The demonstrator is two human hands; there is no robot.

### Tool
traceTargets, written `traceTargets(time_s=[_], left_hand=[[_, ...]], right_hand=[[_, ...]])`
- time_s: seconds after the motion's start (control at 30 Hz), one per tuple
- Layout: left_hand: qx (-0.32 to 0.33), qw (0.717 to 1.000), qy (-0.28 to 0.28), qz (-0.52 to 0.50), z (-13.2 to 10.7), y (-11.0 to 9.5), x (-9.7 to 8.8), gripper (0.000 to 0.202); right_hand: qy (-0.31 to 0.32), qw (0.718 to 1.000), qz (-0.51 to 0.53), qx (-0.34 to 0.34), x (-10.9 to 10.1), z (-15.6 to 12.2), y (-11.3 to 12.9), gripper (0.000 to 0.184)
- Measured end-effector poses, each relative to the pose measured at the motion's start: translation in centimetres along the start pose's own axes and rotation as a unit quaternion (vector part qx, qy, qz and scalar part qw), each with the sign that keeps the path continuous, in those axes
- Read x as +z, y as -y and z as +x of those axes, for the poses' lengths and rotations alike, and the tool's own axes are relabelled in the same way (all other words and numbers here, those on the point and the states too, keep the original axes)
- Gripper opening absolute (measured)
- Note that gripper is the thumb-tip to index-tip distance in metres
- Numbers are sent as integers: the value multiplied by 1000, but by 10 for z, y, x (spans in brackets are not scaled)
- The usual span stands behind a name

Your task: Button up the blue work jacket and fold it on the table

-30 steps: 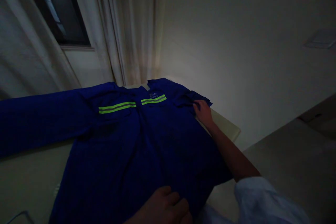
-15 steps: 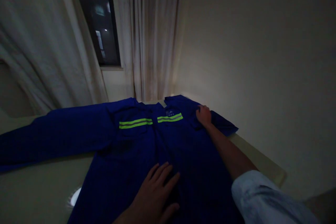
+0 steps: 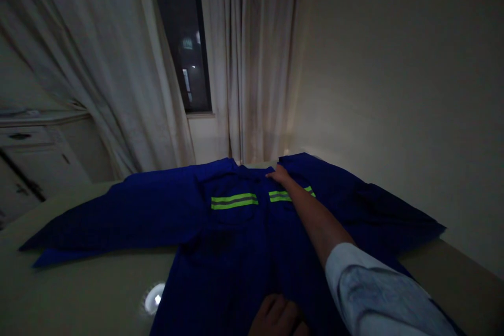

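A dark blue work jacket [image 3: 232, 252] lies spread front side up on the table, its sleeves stretched out to both sides. Yellow-green reflective strips cross both sides of its chest. At the far end, my right hand [image 3: 279, 174] is closed on the collar area, and my forearm passes over the right chest strip. My left hand [image 3: 279, 317] rests low on the jacket front at the bottom edge of view, its fingers curled against the cloth; the rest of this hand is out of frame.
The pale table [image 3: 106, 283] shows a bright light reflection left of the jacket. Behind it hang long curtains [image 3: 260, 63] beside a dark window [image 3: 185, 37]. A plain wall [image 3: 401, 89] runs along the right, and a white cabinet [image 3: 35, 163] stands at the far left.
My right hand has moved from the right sleeve to the collar. My left hand has drawn back toward me, its fingers going from spread to curled. The right sleeve now lies stretched further out.
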State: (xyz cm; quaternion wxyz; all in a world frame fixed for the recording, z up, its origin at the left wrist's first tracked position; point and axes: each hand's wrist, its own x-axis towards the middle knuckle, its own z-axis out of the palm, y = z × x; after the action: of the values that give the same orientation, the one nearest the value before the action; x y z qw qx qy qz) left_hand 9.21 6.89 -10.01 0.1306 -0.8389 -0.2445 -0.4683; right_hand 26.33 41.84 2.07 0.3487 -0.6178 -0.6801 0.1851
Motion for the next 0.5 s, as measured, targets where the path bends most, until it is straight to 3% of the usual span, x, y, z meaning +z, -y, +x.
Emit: traceTargets(time_s=[0.1, 0.17, 0.27, 0.33, 0.4, 0.5], left_hand=[[-11, 999, 36, -11, 0, -1, -7, 18], [-9, 996, 80, -26, 4, -1, -17, 27], [-26, 983, 170, -64, 13, -2, -34, 44], [-52, 966, 236, -92, 21, -3, -46, 43], [-79, 945, 293, -121, 32, -4, -58, 37], [-104, 921, 339, -162, 43, -7, -73, 24]], right_hand=[[21, 999, 30, -27, -13, 2, 3, 43], [47, 997, 25, -50, -35, -4, 3, 33], [111, 990, -56, -68, -77, -25, 0, 19], [129, 982, -125, -63, -97, -47, -1, 21], [101, 978, -172, -64, -98, -75, 2, 28], [115, 967, -187, -130, -68, -122, 11, 37]])
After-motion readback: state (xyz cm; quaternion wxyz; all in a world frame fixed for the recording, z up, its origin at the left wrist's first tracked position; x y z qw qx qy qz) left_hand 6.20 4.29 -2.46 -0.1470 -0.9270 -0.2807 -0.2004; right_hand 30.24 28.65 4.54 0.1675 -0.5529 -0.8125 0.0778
